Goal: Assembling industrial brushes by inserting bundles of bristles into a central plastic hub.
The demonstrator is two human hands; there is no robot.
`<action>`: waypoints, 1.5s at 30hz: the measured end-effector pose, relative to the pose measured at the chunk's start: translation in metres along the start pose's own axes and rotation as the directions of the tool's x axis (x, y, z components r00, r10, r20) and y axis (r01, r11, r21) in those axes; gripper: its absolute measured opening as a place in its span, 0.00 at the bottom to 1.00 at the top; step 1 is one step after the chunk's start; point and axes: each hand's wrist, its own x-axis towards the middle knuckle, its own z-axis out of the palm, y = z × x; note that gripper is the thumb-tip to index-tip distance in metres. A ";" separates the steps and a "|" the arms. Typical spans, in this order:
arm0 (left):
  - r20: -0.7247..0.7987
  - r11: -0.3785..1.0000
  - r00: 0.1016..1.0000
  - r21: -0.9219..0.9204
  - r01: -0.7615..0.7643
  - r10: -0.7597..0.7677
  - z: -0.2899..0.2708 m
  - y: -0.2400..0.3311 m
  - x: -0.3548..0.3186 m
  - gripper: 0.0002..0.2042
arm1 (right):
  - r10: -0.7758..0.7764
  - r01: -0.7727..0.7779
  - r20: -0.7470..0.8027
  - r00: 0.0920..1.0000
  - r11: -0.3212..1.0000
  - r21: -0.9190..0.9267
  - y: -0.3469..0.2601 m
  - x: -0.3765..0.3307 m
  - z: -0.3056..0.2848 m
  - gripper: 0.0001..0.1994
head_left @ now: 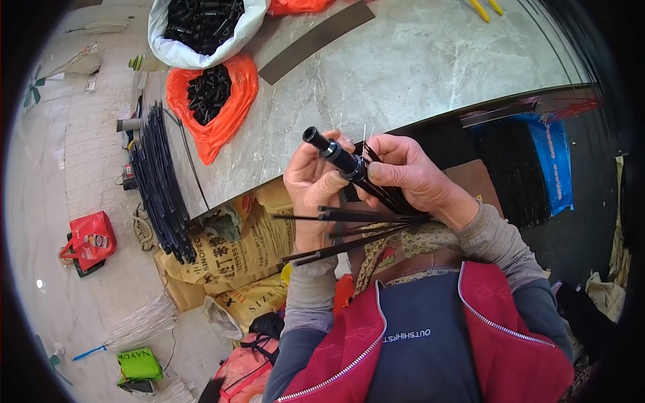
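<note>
My left hand (310, 178) is closed round a black tubular fitting (341, 160), its open end tilted up and to the left. Thin black rods (384, 196) run from the fitting's lower end, much like umbrella ribs on a runner. Beside the fitting, my right hand (415, 176) pinches some of these rods between thumb and fingers. Two fine light-coloured wire ends stick up near its fingertips. Below my hands, several rod ends (339, 213) fan out to the left, across my left wrist. How the rods join the fitting is partly hidden by my fingers.
A grey marble-patterned table (376, 74) lies ahead, bearing a white sack (160, 47) and a red bag (246, 84) of black parts. A curved dark strip (316, 41) and yellow-handled pliers (480, 9) lie there too. Long black rods (158, 181) are bundled at the left edge.
</note>
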 end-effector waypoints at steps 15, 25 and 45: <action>-0.462 0.950 0.858 0.300 -0.087 0.224 0.073 0.011 -0.056 0.25 | -0.378 0.324 -0.168 0.910 0.904 -0.278 0.030 -0.009 0.036 0.07; -0.427 0.959 0.894 0.285 -0.011 0.137 0.057 0.034 -0.052 0.13 | -0.319 0.268 -0.092 0.943 0.895 -0.356 0.039 -0.008 0.029 0.08; -0.291 0.942 0.932 0.314 -0.120 0.216 0.027 0.018 -0.043 0.13 | -0.083 0.078 -0.020 0.996 0.979 -0.188 0.017 0.004 0.009 0.09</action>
